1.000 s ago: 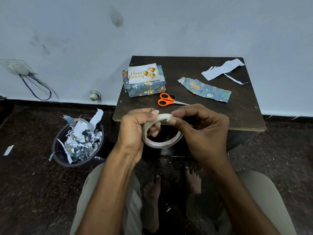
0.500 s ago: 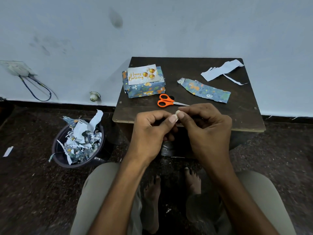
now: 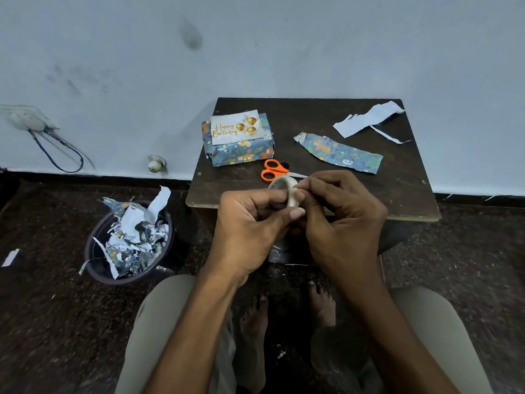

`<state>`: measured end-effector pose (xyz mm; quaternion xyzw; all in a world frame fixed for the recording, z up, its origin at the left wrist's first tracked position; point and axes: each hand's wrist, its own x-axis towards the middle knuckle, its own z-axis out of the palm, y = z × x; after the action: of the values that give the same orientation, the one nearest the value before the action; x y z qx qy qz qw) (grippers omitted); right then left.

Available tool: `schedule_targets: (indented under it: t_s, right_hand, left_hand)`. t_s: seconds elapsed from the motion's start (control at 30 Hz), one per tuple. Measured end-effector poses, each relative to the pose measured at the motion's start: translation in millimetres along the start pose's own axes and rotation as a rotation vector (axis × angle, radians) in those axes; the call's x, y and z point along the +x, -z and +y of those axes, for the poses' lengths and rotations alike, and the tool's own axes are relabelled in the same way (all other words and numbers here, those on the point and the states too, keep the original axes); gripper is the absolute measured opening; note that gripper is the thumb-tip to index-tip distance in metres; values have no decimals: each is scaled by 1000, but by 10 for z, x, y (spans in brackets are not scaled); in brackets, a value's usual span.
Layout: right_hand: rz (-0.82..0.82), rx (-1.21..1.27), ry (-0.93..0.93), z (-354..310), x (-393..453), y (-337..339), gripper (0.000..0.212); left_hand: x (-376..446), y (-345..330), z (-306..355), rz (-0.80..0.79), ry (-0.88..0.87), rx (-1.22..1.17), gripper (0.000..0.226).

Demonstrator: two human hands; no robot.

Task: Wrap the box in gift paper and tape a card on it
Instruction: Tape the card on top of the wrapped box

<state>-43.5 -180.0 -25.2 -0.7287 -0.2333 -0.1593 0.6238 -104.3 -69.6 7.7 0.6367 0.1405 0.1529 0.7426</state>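
A box wrapped in blue animal-print paper [image 3: 241,153] sits at the back left of the small dark table [image 3: 397,194]. A white "Happy Birthday" card [image 3: 235,127] lies on top of it. Both my hands hover over the table's front edge, holding a roll of pale tape [image 3: 285,184] edge-on. My left hand [image 3: 250,228] grips the roll from the left. My right hand [image 3: 343,220] pinches at the roll's rim with thumb and forefinger. Most of the roll is hidden by my fingers.
Orange-handled scissors [image 3: 272,169] lie just behind my hands. A strip of blue gift paper [image 3: 341,152] and white paper scraps [image 3: 366,119] lie at the table's right. A dark bin [image 3: 93,251] full of paper cuttings stands on the floor at left.
The tape roll turned from flat-on to edge-on and rose slightly toward the scissors. My fingers shifted their pinch along its rim.
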Motion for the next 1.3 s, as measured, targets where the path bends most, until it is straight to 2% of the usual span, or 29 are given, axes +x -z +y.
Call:
schedule_targets:
  t_s: [0.13, 0.4, 0.53, 0.8, 0.97, 1.3]
  right_hand:
    - [-5, -4, 42, 27, 0, -6, 7]
    - [-65, 31, 40, 50, 29, 28, 9]
    - [-110, 42, 69, 16, -4, 7, 13]
    - [-16, 105, -25, -9, -11, -34, 11]
    - [-31, 73, -29, -13, 2, -7, 11]
    - [-61, 66, -39, 2, 13, -12, 15]
  left_hand:
    - [-9, -5, 22, 13, 16, -37, 43]
    - [-7, -8, 11, -10, 8, -31, 38]
    - [13, -5, 22, 40, 9, -40, 37]
    - [36, 2, 30, 38, 0, -3, 31]
    - [23, -16, 56, 11, 1, 11, 47]
    - [-9, -39, 61, 5, 4, -9, 56]
